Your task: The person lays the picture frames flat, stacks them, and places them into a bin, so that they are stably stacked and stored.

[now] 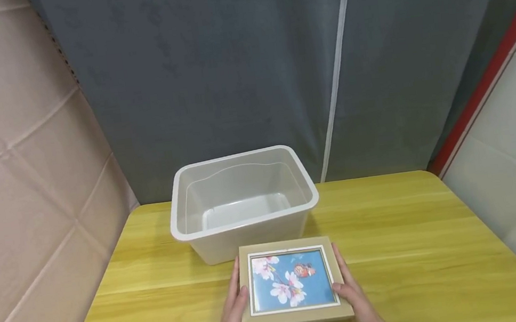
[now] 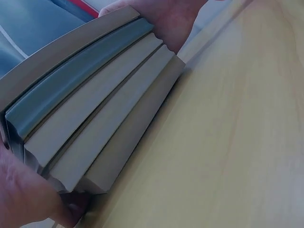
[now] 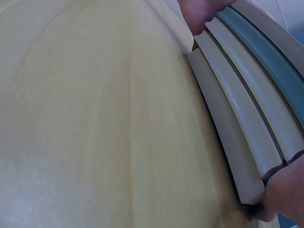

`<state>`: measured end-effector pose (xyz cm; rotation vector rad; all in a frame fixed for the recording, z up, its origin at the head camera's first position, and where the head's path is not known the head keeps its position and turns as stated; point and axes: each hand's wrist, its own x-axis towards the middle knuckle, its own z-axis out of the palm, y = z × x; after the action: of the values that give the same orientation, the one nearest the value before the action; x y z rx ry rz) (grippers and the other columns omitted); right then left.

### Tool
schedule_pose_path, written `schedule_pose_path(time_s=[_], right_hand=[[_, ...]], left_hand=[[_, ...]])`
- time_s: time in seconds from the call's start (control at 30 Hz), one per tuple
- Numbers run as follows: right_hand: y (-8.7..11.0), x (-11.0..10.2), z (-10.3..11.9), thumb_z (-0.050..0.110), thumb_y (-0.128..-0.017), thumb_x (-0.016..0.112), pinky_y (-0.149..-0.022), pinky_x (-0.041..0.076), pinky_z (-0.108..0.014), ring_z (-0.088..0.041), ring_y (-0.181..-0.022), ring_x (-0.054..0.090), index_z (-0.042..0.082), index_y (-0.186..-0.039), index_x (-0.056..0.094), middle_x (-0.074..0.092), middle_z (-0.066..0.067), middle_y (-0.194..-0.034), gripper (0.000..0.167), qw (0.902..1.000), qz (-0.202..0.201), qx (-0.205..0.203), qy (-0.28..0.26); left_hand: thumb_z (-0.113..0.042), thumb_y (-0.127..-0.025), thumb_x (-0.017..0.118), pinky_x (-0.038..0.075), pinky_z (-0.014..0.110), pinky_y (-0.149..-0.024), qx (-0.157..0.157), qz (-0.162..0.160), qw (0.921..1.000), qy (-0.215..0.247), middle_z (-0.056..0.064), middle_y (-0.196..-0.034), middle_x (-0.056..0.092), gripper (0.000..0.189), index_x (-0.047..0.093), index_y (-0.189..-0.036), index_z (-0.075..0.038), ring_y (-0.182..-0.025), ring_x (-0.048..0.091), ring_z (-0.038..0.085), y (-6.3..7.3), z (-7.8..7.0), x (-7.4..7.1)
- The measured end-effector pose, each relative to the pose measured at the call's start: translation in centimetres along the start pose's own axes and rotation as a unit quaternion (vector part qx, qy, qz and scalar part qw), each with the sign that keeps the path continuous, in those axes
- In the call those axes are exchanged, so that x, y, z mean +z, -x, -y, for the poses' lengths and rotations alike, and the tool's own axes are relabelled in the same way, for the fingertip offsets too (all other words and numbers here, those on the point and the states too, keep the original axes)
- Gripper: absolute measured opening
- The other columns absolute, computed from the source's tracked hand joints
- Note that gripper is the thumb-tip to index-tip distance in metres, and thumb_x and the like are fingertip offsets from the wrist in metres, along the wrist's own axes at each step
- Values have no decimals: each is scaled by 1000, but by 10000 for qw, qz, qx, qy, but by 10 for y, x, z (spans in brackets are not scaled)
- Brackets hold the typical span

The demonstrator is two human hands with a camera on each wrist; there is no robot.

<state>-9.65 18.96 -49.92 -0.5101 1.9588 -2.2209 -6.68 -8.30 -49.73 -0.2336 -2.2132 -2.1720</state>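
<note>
Both hands hold a stack of several picture frames (image 1: 297, 318) by its opposite short sides, close to the front of the table. The top one is beige with a white inner border, round a picture of pink blossoms and an orange butterfly on blue. Below it, the left wrist view shows a teal frame (image 2: 80, 78), paler ones and a beige one at the bottom. My left hand (image 1: 232, 314) grips the left side, thumb against the edge. On the right side, my right hand (image 1: 359, 301) has its thumb over the top frame's edge. Whether the stack rests on the table cannot be told.
A light grey plastic bin (image 1: 246, 226) with nothing in it stands just behind the stack on the yellow wood-grain table (image 1: 423, 248). A dark grey curtain (image 1: 227, 68) hangs behind the table, and pale sheets (image 1: 16, 201) flank both sides.
</note>
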Motion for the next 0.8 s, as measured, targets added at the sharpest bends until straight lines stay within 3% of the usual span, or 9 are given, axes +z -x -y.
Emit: schedule_pose_path(time_s=[0.13,0.27,0.33,0.4,0.5,0.57,0.67,0.8], right_hand=[[0,1,3,18,-100,40,-111,-8,-73,-46,-149,-12,24,-166,-2,-18,-16,-169,79,10000,-25,3,-5],[3,0,6,19,-100,40,-113,19,-61,-47,-148,-3,28,-166,-4,-20,-17,-168,80,9999,-1,120,14],[5,-1,6,17,-100,41,-109,33,-52,-47,-145,11,29,-165,-5,-21,-18,-167,81,9998,-35,205,-76],[6,-2,5,16,-100,40,-104,42,-42,-38,-142,24,29,-165,-6,-23,-19,-167,81,9994,-26,278,-202],[7,-3,5,13,-101,40,-99,49,-36,-21,-131,42,28,-165,-8,-24,-19,-166,81,9988,-8,308,-384],[7,-4,5,12,-101,39,-100,47,-32,-11,-128,45,28,-164,-10,-25,-19,-166,81,9985,77,301,-440],[8,-5,6,8,-100,38,-96,52,-36,-12,-122,53,32,-164,-9,-25,-22,-165,83,9975,117,294,-627],[12,-6,10,2,-98,38,-86,59,-42,-24,-108,65,40,-164,-3,-17,-30,-164,86,9957,37,282,-887]], left_hand=[[-28,-112,28,-6,82,-103,20,29,10000,-56,11,-171,-4,61,1,-166,-22,-151,-6,50,-1,-2,1],[-29,-112,27,-7,82,-103,23,48,9999,-87,9,-171,-4,60,2,-166,-24,-151,-7,49,-1,-5,2],[-28,-112,28,-7,82,-103,50,55,9999,-94,8,-171,-4,60,2,-166,-24,-151,-7,48,-1,-5,3],[-28,-111,27,-8,82,-103,77,75,9999,-80,8,-171,-5,60,2,-166,-24,-151,-8,48,-1,-5,4],[-27,-111,30,-8,82,-104,89,43,9999,-60,9,-171,-4,62,3,-166,-22,-152,-7,47,-1,-5,5],[-26,-110,34,-8,81,-105,89,-5,10000,-43,11,-171,-3,64,5,-166,-22,-152,-7,48,0,-5,6],[-25,-108,43,-5,78,-108,172,-110,9997,-144,14,-171,-1,68,7,-166,-21,-152,-4,47,1,-6,9],[-22,-106,50,-1,73,-113,294,-167,9990,-275,14,-171,2,72,11,-166,-22,-153,-1,44,4,-11,10]])
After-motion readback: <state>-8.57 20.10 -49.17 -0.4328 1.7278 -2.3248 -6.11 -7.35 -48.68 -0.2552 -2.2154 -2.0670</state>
